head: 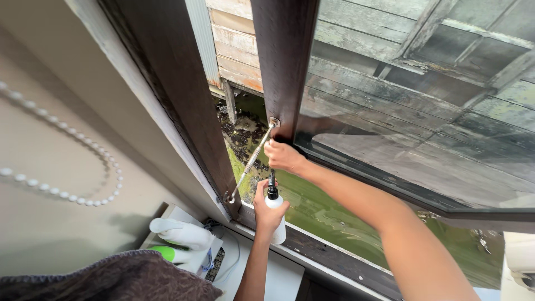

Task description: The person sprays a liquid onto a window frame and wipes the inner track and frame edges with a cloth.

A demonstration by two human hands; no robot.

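Observation:
My left hand grips a white spray bottle with a black nozzle, held upright just inside the open window. My right hand reaches up to the lower corner of the dark brown wooden window sash, with its fingers closed at the upper end of the metal window stay rod. The rod runs diagonally from the sash down to the dark window frame on the left. The bottle's nozzle sits right below my right hand.
A white and green spray bottle lies on a white ledge under the window, beside a brown towel. A white bead cord hangs on the beige wall at left. Outside are green water and weathered wooden planks.

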